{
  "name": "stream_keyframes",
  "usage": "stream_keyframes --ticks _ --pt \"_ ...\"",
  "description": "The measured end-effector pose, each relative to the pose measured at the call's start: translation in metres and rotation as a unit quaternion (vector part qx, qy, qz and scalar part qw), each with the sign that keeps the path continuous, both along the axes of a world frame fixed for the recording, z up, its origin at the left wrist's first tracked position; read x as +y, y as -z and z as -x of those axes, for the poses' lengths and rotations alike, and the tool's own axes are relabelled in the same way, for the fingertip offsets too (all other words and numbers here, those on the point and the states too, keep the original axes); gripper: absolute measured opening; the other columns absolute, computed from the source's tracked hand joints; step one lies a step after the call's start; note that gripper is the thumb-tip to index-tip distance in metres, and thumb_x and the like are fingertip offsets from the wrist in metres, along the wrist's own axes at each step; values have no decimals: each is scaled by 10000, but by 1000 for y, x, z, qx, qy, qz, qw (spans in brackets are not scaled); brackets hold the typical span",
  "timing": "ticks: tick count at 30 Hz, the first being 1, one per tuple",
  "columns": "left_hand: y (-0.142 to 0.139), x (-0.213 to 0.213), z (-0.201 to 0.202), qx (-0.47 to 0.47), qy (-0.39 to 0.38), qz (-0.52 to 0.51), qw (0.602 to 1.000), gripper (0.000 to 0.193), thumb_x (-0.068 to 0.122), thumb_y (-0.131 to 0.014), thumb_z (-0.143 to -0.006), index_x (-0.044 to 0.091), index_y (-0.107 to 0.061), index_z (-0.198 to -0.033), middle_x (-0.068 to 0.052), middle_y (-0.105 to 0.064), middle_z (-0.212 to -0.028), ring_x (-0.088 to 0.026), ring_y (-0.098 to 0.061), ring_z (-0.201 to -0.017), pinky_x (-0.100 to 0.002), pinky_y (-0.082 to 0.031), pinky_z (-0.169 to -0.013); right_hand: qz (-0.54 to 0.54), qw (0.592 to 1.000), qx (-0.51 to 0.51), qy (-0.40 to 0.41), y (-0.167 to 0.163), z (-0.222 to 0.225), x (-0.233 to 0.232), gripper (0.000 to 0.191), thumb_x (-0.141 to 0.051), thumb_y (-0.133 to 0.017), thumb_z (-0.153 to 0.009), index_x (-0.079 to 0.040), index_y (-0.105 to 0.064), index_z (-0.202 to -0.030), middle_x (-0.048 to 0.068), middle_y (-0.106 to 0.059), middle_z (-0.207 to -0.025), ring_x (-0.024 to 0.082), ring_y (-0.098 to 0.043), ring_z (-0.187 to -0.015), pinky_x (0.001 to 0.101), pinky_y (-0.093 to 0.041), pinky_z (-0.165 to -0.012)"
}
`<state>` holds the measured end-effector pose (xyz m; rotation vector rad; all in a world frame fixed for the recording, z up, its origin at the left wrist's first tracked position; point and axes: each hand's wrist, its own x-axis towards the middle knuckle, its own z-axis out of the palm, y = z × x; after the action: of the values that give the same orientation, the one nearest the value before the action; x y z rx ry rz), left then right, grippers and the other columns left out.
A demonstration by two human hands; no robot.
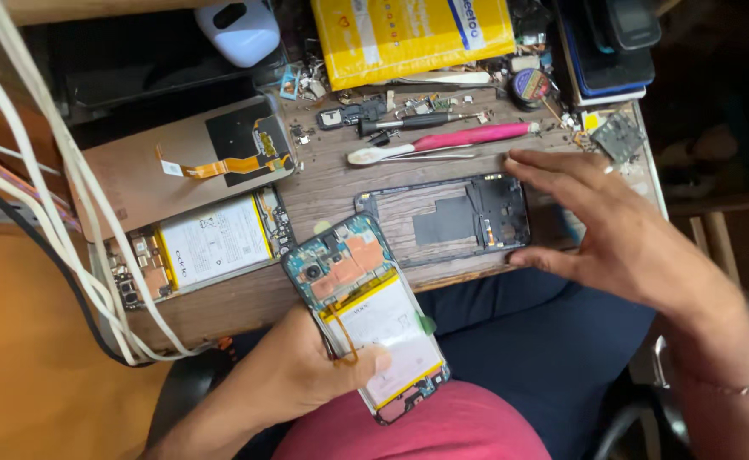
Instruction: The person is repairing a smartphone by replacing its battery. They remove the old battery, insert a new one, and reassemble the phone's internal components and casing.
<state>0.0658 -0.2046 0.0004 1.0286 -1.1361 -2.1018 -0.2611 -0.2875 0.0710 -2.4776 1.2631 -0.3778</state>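
My left hand (302, 370) grips an opened phone (366, 311) with its back off, showing the white battery and the teal circuit board; it is held tilted over my lap. My right hand (613, 234) hovers with fingers spread, holding nothing, just right of a dark phone frame (451, 217) lying on the wooden table (246, 302). The fingertips reach the frame's right end, and whether they touch it is unclear.
A second opened phone (200, 247) and a detached display panel with an orange flex cable (183, 162) lie at left. A pink pry tool (468, 136), screwdriver (417, 122), tweezers, small parts and a yellow packet (408, 34) sit behind. White cables (68, 204) hang at left.
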Motion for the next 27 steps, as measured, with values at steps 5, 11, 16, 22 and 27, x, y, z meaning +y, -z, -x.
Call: stream_keyframes --ticks 5,11,16,22,27 --pt "0 -2 0 11 10 -8 1000 385 166 -740 -856 -34 -696 -1182 -100 -787 -1067 -157 -742 -965 -339 -626 -871 -27 999 15 -43 5 14 -10 877 -318 -845 -675 -103 -518 -1459 157 -610 -1391 367 -537 -1310 468 -460 -1045" --pt "-1 -4 2 63 3 -18 998 433 184 -770 -871 -45 -676 -1226 -102 -765 -1115 -165 -728 -1007 -353 -622 -902 17 999 14 -38 10 18 -12 906 -352 -889 -618 -113 -566 -1430 161 -622 -1343 351 -601 -1235 453 -497 -1023" --pt "-1 -6 3 80 -6 -29 996 525 188 -807 -841 -53 -637 -1275 -115 -754 -1143 -177 -727 -1035 -362 -618 -926 44 991 -129 -18 16 29 -4 773 -313 -860 -722 -69 -533 -1380 185 -589 -1347 305 -600 -1313 421 -527 -1136" --pt "3 -7 2 102 -4 -53 993 715 282 -872 -756 -55 -610 -1329 -142 -750 -1190 -200 -729 -1078 -391 -597 -965 -63 874 -473 92 48 47 12 661 -461 -818 -933 -98 -482 -1371 148 -563 -1283 243 -600 -1205 389 -529 -1109" --pt "7 -4 1 207 -69 -75 973 752 551 -690 -949 -26 -551 -1410 -152 -666 -1320 -232 -664 -1179 -420 -554 -999 -165 717 -665 128 67 54 19 673 -519 -727 -997 -80 -463 -1434 149 -559 -1310 259 -562 -1238 414 -470 -1130"
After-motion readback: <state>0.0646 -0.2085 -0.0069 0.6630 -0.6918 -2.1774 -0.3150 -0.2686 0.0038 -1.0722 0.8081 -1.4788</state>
